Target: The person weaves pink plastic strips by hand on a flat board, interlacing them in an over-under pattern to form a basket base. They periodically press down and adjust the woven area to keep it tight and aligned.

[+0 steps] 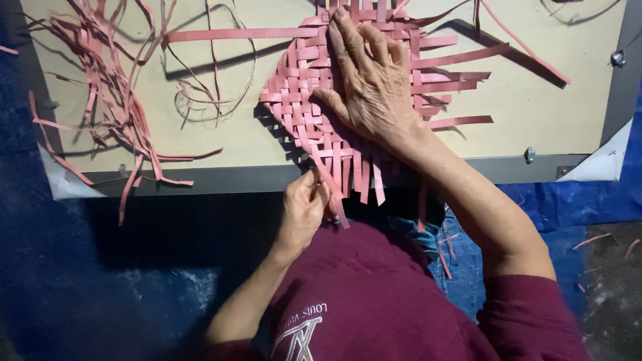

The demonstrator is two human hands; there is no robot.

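Observation:
A woven mat of pink plastic strips (301, 87) lies on a pale board (227, 134), with loose strip ends fanning out to the right and over the near edge. My right hand (371, 80) lies flat on the mat, fingers spread, pressing it down. My left hand (304, 207) is at the board's near edge, pinching one pink strip (328, 177) that runs diagonally out of the weave.
A tangle of loose pink strips (114, 93) lies on the left part of the board. The board has a grey metal frame (221, 179) with bolts (529, 155). Blue tarpaulin (588, 200) covers the floor, with strip scraps on it. My maroon top fills the bottom.

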